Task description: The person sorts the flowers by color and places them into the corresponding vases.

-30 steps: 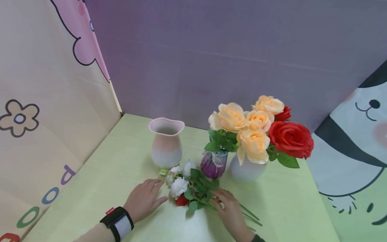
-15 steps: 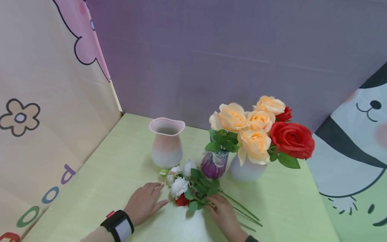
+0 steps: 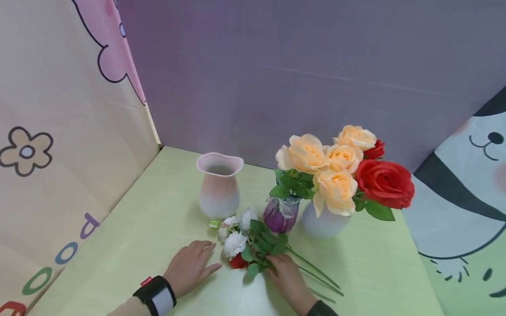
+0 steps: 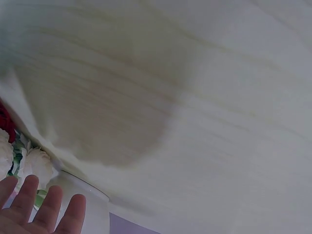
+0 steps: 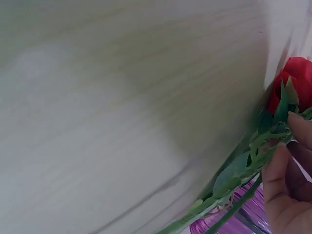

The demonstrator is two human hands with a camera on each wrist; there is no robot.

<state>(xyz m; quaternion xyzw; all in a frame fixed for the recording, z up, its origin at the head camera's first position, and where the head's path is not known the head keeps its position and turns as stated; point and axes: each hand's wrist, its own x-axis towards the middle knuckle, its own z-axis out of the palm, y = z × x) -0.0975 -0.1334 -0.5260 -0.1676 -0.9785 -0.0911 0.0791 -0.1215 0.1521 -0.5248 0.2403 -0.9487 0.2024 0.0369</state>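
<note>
My left hand (image 3: 192,267) rests on the table with its fingers extended, just left of the white flowers (image 3: 235,244) and holding nothing. Its spread fingers (image 4: 50,208) show at the lower left of the left wrist view. A red rose (image 3: 238,262) lies under the white blooms, among green leaves (image 3: 262,239). At the leafy stems, my right hand (image 3: 290,278) has its thumb and fingers curled. The right wrist view shows the thumb and forefinger pinching a green stem (image 5: 258,155) just below the red rose (image 5: 298,80). Part of the grip is hidden by the hand.
A pink-and-white vase (image 3: 219,193) with a wavy rim stands behind the flowers. To the right are a purple vase (image 3: 281,217) and a round white vase (image 3: 325,221), below peach roses (image 3: 336,191) and a large red rose (image 3: 385,183). Loose stems (image 3: 316,267) extend rightward.
My right hand has shifted slightly left along the stems, and its fingers have closed in on them under the leaves. The left hand stays nearly still.
</note>
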